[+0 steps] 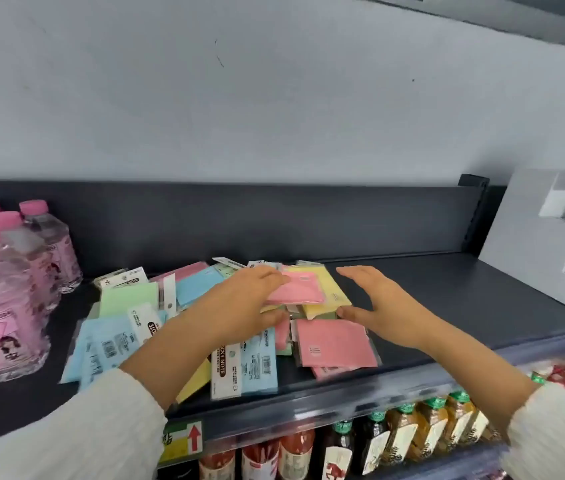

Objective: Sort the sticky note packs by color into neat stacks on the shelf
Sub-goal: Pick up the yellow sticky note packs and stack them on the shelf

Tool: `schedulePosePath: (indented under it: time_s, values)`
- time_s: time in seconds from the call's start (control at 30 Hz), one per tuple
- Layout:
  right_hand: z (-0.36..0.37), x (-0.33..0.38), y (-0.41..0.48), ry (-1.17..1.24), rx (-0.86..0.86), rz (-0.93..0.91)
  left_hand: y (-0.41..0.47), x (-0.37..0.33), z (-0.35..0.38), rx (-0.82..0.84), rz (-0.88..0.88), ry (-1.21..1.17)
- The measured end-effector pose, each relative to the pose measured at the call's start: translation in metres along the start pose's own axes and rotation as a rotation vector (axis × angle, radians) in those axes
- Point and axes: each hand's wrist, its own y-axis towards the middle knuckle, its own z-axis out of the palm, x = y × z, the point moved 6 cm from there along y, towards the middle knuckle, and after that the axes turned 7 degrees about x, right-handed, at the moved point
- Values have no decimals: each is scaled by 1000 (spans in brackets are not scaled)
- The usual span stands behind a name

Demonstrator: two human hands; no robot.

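A loose pile of sticky note packs lies on the dark shelf (447, 289). My left hand (250, 299) grips a pink pack (300, 291) by its left edge, lifted over a yellow pack (331, 296). My right hand (381, 306) hovers open just right of these two, fingers spread, thumb near the yellow pack's corner. Another pink pack (334, 342) lies flat below, with more pink under it. Blue packs (101, 344) spread at the left front, a green pack (128, 297) sits behind them, and a blue pack (260, 362) lies under my left wrist.
Pink-capped soda bottles (0, 289) crowd the shelf's left end. A white display box (558, 237) leans at the right end. Bare shelf stretches between the pile and the box. Below the front edge, a lower shelf holds bottled drinks (412, 434).
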Motion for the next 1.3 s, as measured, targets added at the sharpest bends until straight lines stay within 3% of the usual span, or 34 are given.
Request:
schedulePosePath:
  time_s: [0.4,0.53,0.77,1.0,1.13,1.3]
  values:
    - [-13,-50,44,-18,200,-359,51,-16,20,90,-235,254]
    - [-18,-63,48,16,214,-467,61,-37,5,15,-274,223]
    - [-38,-84,37,103,66,-588,96,-115,0,-129,-75,161]
    - [-57,-125,24,51,-54,-509,131,-140,14,-218,-56,150]
    - [-71,-147,16,25,-95,-422,154,-152,16,-181,-89,155]
    - [-100,-175,3,-218,-148,-255,186,-164,15,-124,-96,196]
